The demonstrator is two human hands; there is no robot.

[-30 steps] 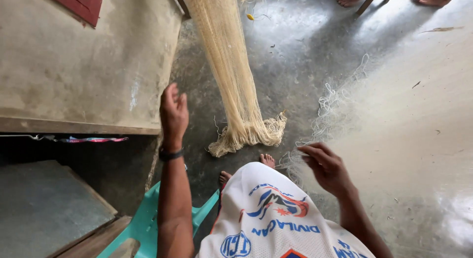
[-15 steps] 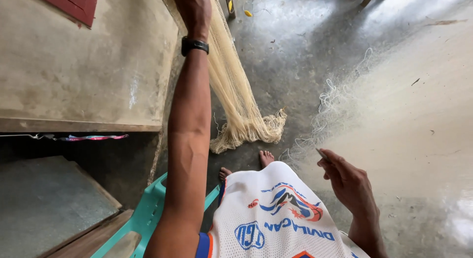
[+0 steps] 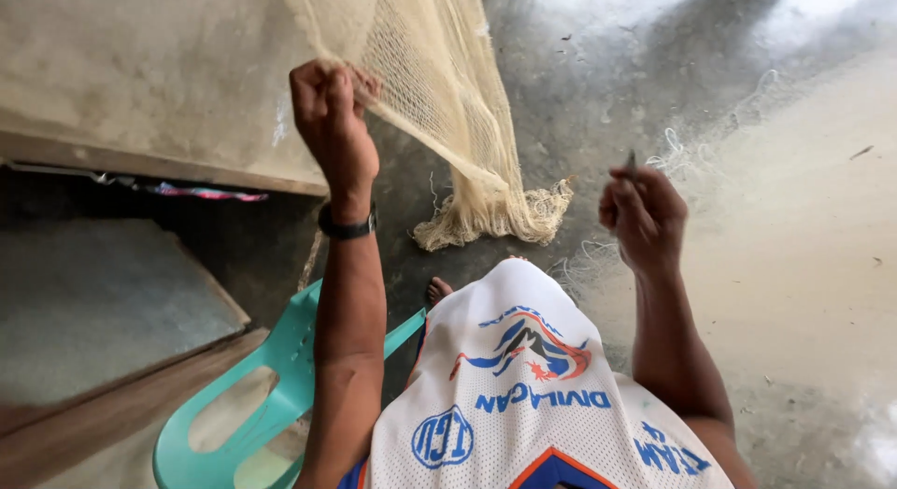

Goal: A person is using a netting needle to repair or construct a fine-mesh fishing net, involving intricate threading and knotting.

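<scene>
Two hands are busy, and both are mine. My left hand [image 3: 334, 125] is up high with its fingers [image 3: 322, 83] curled tight on a bunch of the pale yellow net [image 3: 439, 97]. My right hand [image 3: 643, 213] is out to the side, with its fingers [image 3: 621, 199] pinched together on a thin dark tool [image 3: 632, 159] that pokes straight up out of my fist. I cannot tell what kind of tool it is.

The net is long. It comes down from the top, goes past my left fist, and slants down and to the right. Its frayed end [image 3: 495, 223] lies bunched on the grey floor [image 3: 579, 69]. That end sits between my two hands and lower than my left one. It is well apart from my right hand.

Near my right hand, some loose white threads [image 3: 691, 153] lie on the floor.

On my left wrist is a black band [image 3: 348, 227]. Under my left arm is a green plastic chair [image 3: 271, 386]. My white shirt [image 3: 523, 396] covers my lap, and my toes [image 3: 437, 290] peek out past it. A concrete ledge [image 3: 140, 78] is off to the left.
</scene>
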